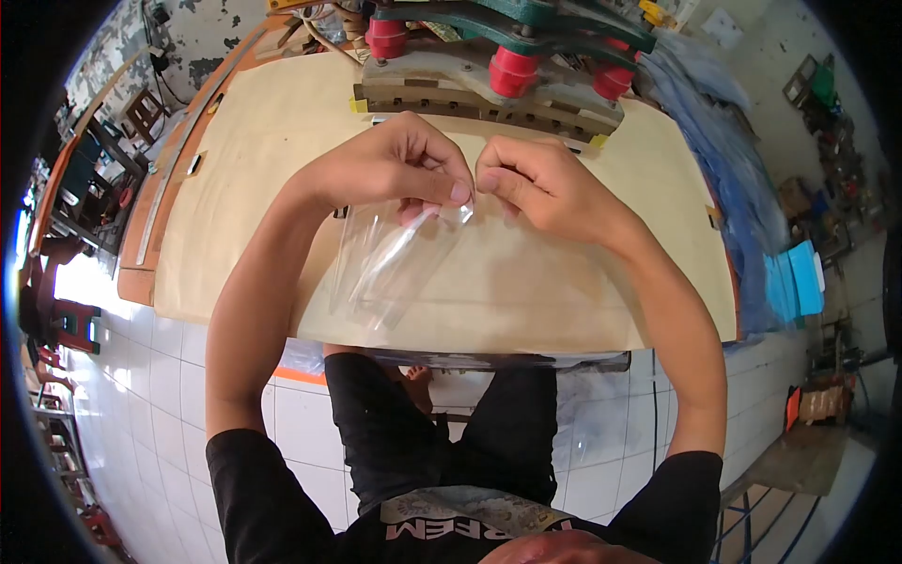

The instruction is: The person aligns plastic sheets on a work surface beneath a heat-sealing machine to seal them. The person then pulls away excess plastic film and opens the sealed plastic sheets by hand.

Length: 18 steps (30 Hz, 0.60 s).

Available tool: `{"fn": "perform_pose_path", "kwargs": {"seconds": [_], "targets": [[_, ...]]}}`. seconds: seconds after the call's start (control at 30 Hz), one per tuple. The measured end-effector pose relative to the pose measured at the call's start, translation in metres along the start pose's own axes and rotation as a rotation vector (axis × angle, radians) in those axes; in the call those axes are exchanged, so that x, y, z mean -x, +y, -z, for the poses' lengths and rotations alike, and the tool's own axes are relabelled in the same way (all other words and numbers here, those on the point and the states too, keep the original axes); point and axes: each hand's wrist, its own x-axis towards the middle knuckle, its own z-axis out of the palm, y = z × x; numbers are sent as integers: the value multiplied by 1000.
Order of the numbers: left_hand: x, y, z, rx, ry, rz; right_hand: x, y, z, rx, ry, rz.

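Note:
A clear plastic sheet (390, 268), perhaps a sleeve, hangs over the front half of the paper-covered tabletop and catches bright streaks of light. My left hand (409, 169) pinches its upper right corner between thumb and fingers. Close beside it, almost touching, is my right hand (536, 186), its thumb and fingers pressed together by that same corner. What the right fingertips grip is hidden. Both hands are over the middle of the table, just in front of a press bar (489, 101).
Above the bar are a green metal frame (554, 36) and red insulators (515, 73). A long metal ruler (174, 174) lies along the left edge of the table (244, 122). Bluish plastic sheeting (719, 169) drapes over the right side. A wooden stool (146, 113) stands far left.

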Motion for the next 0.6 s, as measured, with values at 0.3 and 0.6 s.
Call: {"fn": "perform_pose_path", "kwargs": {"seconds": [0.3, 0.6], "targets": [[3, 5, 6, 23, 34, -114, 27, 7, 32, -372, -30, -171], [4, 13, 2, 57, -1, -53, 51, 5, 42, -215, -17, -39]]}}
